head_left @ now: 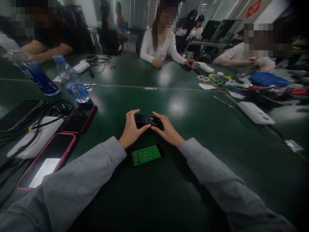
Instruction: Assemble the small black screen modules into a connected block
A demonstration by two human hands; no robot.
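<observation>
Between my two hands is a small black handheld device (146,119) with a dark screen and some pale marks on its face. My left hand (132,127) grips its left end, thumb along the near edge and fingers at the far edge. Its right end is in my right hand (167,128), held the same way. The two thumbs nearly meet at the near side. Closer to me, a green circuit board (146,155) lies flat on the dark green table (154,193), touched by neither hand.
At left lie a pink-edged phone (48,161), a red-edged phone (79,118), a white power bank (36,138) and cables. Two bottles stand behind them, one a blue-capped water bottle (73,80). A wrench (223,101), white box (256,112) and blue tray (269,79) are at right. People sit opposite.
</observation>
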